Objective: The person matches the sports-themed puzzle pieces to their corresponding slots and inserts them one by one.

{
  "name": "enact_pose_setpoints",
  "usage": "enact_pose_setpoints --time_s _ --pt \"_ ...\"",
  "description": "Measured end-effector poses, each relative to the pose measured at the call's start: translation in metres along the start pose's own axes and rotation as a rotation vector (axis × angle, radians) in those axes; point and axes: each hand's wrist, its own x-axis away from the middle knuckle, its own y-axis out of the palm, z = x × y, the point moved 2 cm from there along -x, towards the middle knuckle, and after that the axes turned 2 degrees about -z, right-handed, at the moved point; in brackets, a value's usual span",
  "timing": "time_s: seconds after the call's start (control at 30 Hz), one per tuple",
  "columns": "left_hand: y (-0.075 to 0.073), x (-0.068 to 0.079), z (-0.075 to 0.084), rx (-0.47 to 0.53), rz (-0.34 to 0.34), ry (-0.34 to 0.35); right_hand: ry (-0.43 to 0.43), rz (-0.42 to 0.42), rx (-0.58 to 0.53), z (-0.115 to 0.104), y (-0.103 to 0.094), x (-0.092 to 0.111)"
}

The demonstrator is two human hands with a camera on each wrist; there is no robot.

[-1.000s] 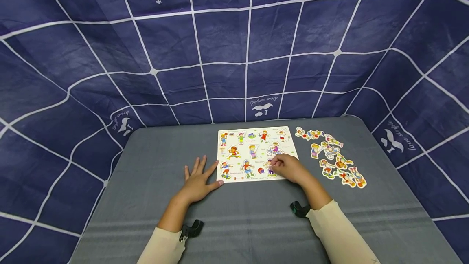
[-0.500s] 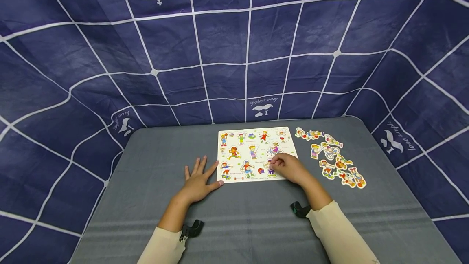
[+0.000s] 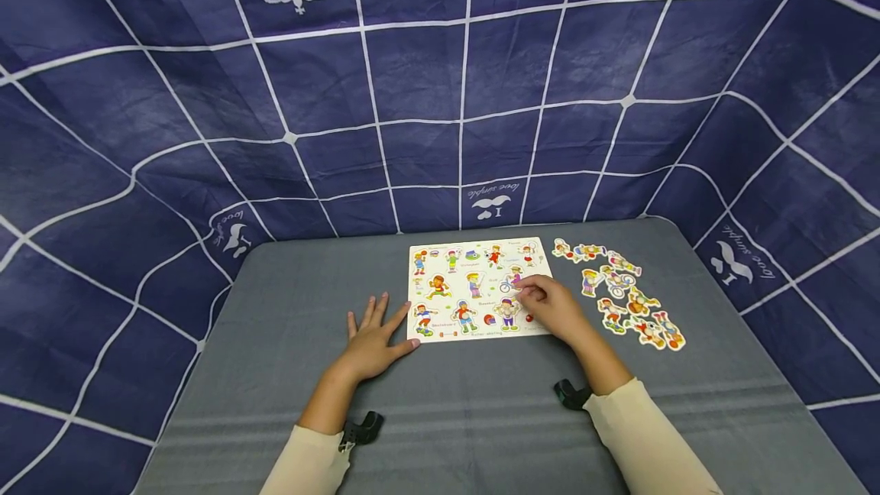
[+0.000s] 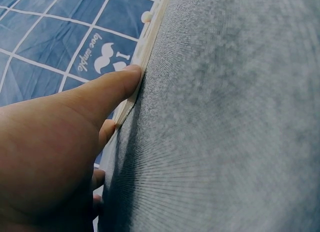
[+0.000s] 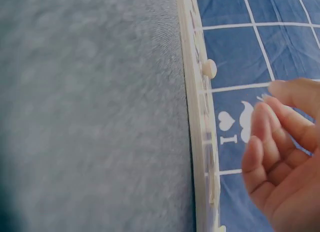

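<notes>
A pale wooden puzzle board (image 3: 450,332) with printed sports figures lies flat on the grey table. My left hand (image 3: 367,344) rests on the table with fingers spread, thumb and index fingertip at the board's left edge. In the left wrist view the thumb (image 4: 112,89) touches that edge. My right hand (image 3: 553,308) hovers over the board's right side beside the cyclist figure (image 3: 510,281), fingers loosely bent and holding nothing. A figure in purple trousers (image 3: 507,315) shows at the lower right of the board. Small round knobs (image 5: 209,69) stick up from the board in the right wrist view.
Several loose cut-out figure pieces (image 3: 612,313) lie to the right of the board. The grey table (image 3: 467,418) ends at a blue cloth (image 3: 412,151) with white lines, which hangs behind and at both sides.
My right hand has let go at the purple-trousered figure and moved up and slightly right, leaving that figure uncovered. The left hand stays at the board's edge.
</notes>
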Motion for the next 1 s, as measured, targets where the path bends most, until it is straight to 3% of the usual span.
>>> enact_pose_setpoints --time_s 0.2,0.4,0.73,1.0 --pt "0.001 0.001 -0.001 0.004 0.002 -0.007 0.015 0.062 -0.05 0.005 -0.008 0.004" --pt "0.0 0.002 -0.001 0.002 0.006 -0.008 -0.031 0.119 -0.079 0.006 -0.017 0.009" --pt "0.0 0.001 0.001 -0.001 -0.001 -0.006 -0.001 0.141 -0.013 0.008 -0.037 0.021" --pt "0.0 0.0 0.0 0.0 -0.001 -0.008 -0.009 0.218 0.025 0.019 -0.054 0.031"
